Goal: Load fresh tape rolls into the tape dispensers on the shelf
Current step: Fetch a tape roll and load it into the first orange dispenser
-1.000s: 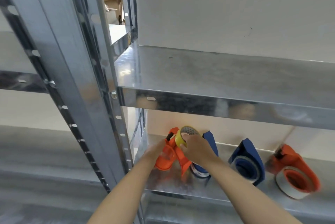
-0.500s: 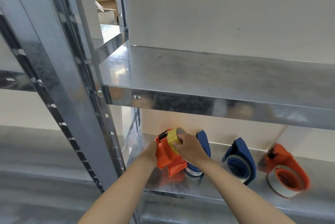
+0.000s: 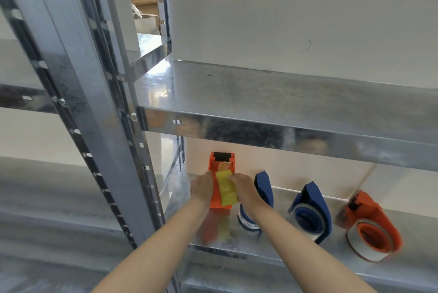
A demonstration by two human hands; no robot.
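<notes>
An orange tape dispenser (image 3: 216, 169) is held above the lower metal shelf (image 3: 272, 243), its serrated black blade pointing up and away. A yellow tape roll (image 3: 226, 189) sits in it, edge toward me. My left hand (image 3: 201, 187) grips the dispenser's left side. My right hand (image 3: 244, 188) holds the right side, with fingers on the yellow roll. To the right on the shelf stand two blue dispensers (image 3: 263, 188) (image 3: 312, 212) and another orange dispenser (image 3: 372, 224), each with a roll inside.
An upper metal shelf (image 3: 284, 103) juts out above the hands. A perforated steel upright (image 3: 90, 108) stands at the left. A white wall lies behind the shelves. Cardboard boxes (image 3: 144, 6) show through the gap at the top.
The dispenser has turned so its blade points up and the yellow roll now sits seated in it, edge toward me. Both hands shifted to its sides.
</notes>
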